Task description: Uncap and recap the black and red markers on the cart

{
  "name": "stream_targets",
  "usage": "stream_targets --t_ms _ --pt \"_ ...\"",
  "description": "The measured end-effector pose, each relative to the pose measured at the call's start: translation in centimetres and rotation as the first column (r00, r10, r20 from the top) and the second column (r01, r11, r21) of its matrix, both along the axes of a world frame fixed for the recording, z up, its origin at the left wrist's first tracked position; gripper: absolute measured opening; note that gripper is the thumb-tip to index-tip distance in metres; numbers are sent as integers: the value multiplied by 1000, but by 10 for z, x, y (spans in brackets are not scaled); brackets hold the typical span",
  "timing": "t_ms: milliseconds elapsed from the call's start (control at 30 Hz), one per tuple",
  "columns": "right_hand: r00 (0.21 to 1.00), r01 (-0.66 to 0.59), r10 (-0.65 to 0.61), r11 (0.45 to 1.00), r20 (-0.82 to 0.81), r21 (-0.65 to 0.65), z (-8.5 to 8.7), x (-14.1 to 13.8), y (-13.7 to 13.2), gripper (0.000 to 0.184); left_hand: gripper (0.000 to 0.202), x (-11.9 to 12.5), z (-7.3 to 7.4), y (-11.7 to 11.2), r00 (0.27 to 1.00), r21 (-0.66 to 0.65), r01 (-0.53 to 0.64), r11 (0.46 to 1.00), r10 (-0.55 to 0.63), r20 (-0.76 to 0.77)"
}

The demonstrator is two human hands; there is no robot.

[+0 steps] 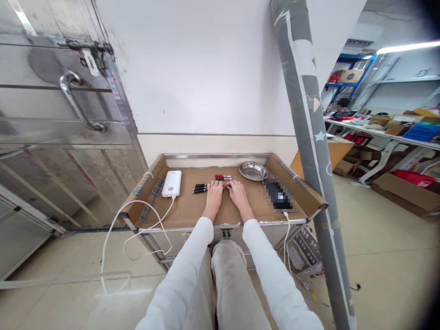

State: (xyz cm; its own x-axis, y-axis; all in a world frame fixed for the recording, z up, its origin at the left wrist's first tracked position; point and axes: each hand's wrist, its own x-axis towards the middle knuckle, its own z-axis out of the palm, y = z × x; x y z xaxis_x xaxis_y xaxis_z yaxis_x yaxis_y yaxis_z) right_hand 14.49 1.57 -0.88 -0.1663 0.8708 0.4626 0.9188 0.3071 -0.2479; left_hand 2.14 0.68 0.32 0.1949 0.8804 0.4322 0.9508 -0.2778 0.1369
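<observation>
A: Largest first: what do we see?

B: The cardboard-lined table (192, 213), with the metal dish (253, 171) toward its back right. Next, our left hand (214, 193) and right hand (237, 193), near each other, fingers bent and close together; whether they pinch anything, we cannot tell at this scale.

A: And smallest?

B: The black pens (200, 188), projecting from the left hand's left side, and the red pen (220, 176), just beyond both hands. For neatness, we should keep fingertips low and the black pens parallel.
</observation>
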Motion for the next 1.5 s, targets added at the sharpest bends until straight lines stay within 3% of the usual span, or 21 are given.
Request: stream_targets --t_ms 233,400,533,767,967,1033,1167,1333,1500 --pt "996 68 -70 996 48 58 2 -1 -6 21 27 1 -4 3 1000 50 11 999 -11 9" --pt "980 200 -196 971 -41 133 7 -1 -13 23 42 5 -4 10 998 52 45 998 -46 34" --pt "972 222 -201 955 -121 195 9 1 -15 29 48 9 -6 18 991 61 133 989 -135 17" --pt "974 179 -145 964 -175 198 11 0 -19 32 40 8 -4 12 992 71 119 990 -121 20" --pt "965 214 -185 964 -183 156 9 3 -19 31 21 1 0 -10 971 -17 236 972 -237 -23" --pt "961 231 -203 963 -185 141 8 3 -20 29 22 -2 1 -17 986 19 168 986 -168 15" --pt "964 234 -217 967 -156 98 9 2 -21 27 26 -7 2 -25 992 68 -78 995 71 100" --pt "988 125 -116 988 -99 87 13 -2 -24 25 27 -7 3 -25 991 79 -110 991 103 88" --pt "964 -200 213 975 -158 93 17 -8 -28 41 28 -9 5 -29 981 48 -170 984 165 105"
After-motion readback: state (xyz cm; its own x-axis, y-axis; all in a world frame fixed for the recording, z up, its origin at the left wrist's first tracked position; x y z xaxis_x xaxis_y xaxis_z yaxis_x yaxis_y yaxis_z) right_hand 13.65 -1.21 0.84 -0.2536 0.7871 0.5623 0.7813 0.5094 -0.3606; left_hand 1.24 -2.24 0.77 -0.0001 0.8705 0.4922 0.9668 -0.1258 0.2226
